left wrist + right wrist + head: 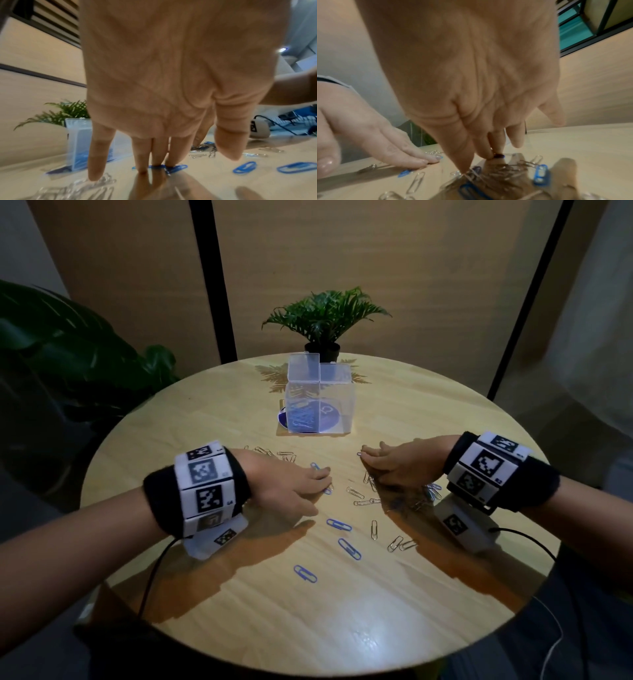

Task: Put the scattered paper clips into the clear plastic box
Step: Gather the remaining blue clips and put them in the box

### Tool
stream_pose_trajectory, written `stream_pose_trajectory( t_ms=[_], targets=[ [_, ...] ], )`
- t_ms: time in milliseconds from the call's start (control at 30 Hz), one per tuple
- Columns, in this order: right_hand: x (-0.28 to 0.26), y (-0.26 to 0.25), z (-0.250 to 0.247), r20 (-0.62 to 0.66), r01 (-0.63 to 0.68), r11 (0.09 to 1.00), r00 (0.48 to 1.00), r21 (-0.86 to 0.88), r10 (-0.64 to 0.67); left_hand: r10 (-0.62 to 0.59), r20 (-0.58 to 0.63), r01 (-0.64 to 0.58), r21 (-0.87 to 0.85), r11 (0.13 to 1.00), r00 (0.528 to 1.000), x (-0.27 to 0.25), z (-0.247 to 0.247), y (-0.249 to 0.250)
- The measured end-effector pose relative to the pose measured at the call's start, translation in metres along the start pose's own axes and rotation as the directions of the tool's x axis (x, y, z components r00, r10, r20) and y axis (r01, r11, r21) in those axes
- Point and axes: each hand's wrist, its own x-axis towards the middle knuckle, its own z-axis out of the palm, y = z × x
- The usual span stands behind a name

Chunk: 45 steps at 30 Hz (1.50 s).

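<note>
Pale wood forms the round table (239, 594), where blue and silver wire paper clips (346, 527) lie scattered between both hands. The clear plastic box (318, 409), lid raised, stands upright at the far middle on a purple disc (283, 419), some blue clips inside. Left hand (291, 484): grip apart, straight fingers (158, 151) pressing a blue clip (176, 167) flat. Right hand (400, 465): fingertips (488, 152) down on a clip (500, 155); whether it is clamped cannot be told. A small potted fern (325, 320) stands behind the box.
</note>
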Motion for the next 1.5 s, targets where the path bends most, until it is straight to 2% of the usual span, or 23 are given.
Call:
stream_pose_trajectory(
  t_ms=[167, 300, 400, 467, 500, 633, 767, 900, 1000, 1100, 1200, 1367, 1500],
  targets=[
    [0.006, -0.022, -0.015, -0.066, 0.141, 0.990, 0.988, 0.018, -0.140, -0.013, 0.020, 0.014, -0.068, 0.998, 1.000, -0.023, 0.019, -0.006],
    [-0.002, -0.039, -0.008, -0.079, 0.302, 0.952, 0.951, 0.047, -0.298, 0.087, 0.035, -0.078, -0.214, 0.974, 0.996, -0.042, 0.031, -0.004],
    [-0.022, -0.035, 0.004, -0.139, 0.376, 0.911, 0.924, 0.172, -0.355, 0.071, -0.079, -0.092, -0.309, 0.947, 0.994, -0.054, 0.029, -0.010],
    [-0.033, -0.026, 0.007, -0.166, 0.341, 0.923, 0.935, 0.176, -0.314, 0.011, -0.172, -0.064, -0.308, 0.949, 0.985, -0.054, 0.025, -0.017],
    [-0.037, -0.023, 0.006, -0.159, 0.315, 0.936, 0.943, 0.155, -0.291, -0.012, -0.181, -0.041, -0.289, 0.956, 0.983, -0.052, 0.023, -0.018],
    [-0.042, -0.032, 0.002, -0.060, 0.254, 0.967, 0.966, 0.022, -0.252, -0.072, -0.031, 0.065, -0.171, 0.983, 0.997, -0.034, 0.019, -0.004],
    [-0.036, -0.037, 0.007, 0.052, 0.236, 0.965, 0.972, -0.115, -0.231, -0.083, -0.023, 0.080, -0.107, 0.991, 0.996, -0.036, 0.024, -0.001],
    [-0.034, -0.033, 0.006, -0.032, 0.188, 0.981, 0.981, -0.056, -0.190, -0.082, 0.033, 0.084, -0.060, 0.995, 0.996, -0.051, 0.031, 0.006],
    [-0.034, -0.037, 0.005, -0.056, 0.244, 0.970, 0.968, 0.006, -0.243, -0.131, 0.017, 0.131, 0.002, 0.991, 0.991, -0.056, 0.035, 0.015],
    [-0.031, -0.044, 0.006, -0.023, 0.246, 0.968, 0.969, -0.058, -0.248, -0.135, -0.018, 0.135, 0.004, 0.991, 0.991, -0.056, 0.032, 0.018],
    [-0.024, -0.044, 0.005, -0.066, 0.198, 0.975, 0.976, -0.105, -0.206, -0.134, -0.045, 0.134, -0.010, 0.991, 0.990, -0.053, 0.031, 0.020],
    [-0.016, -0.049, -0.002, -0.110, 0.165, 0.983, 0.979, -0.075, -0.172, -0.149, -0.032, 0.150, 0.064, 0.987, 0.988, -0.046, 0.032, 0.031],
    [-0.034, -0.042, -0.002, -0.125, 0.155, 0.980, 0.978, -0.122, -0.170, -0.106, -0.064, 0.104, -0.041, 0.994, 0.992, -0.055, 0.027, 0.022]
  ],
)
